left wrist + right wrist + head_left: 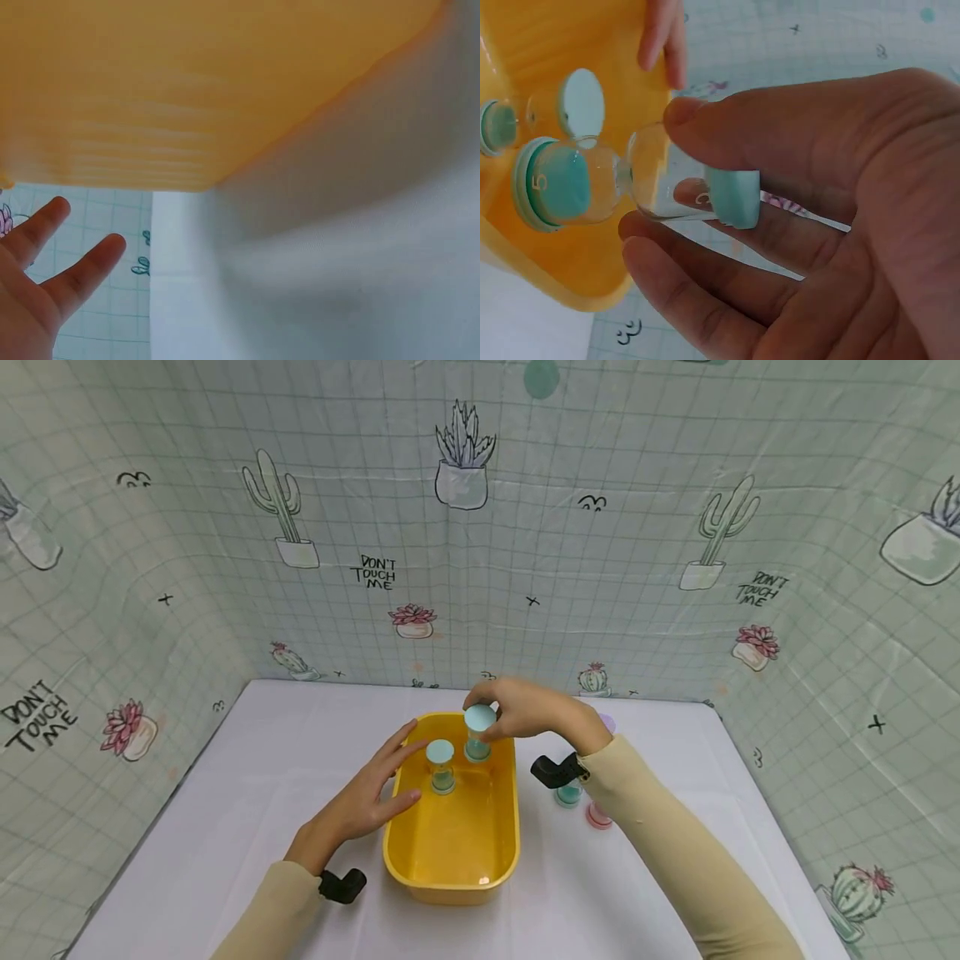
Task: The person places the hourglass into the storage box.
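Observation:
My right hand (pixel 528 708) grips a small sand timer (pixel 480 718) by its upper part, over the far right corner of a yellow tub (pixel 450 852). The timer is clear, with pale teal caps and teal sand; a "5" shows on its lower bulb (pixel 562 184) in the right wrist view. Whether its base touches the tub floor, I cannot tell. A second teal-capped sand timer (pixel 440 752) stands upright inside, to its left. Beside it, at the left rim, my left hand (pixel 363 797) has its fingers spread, holding nothing.
On the white-covered table (pixel 300 743), right of the tub and partly behind the right forearm, are a teal sand timer (pixel 568 796), a pink one (pixel 599 816) and something purple (pixel 607 722). A patterned curtain (pixel 525 560) rises behind and at both sides.

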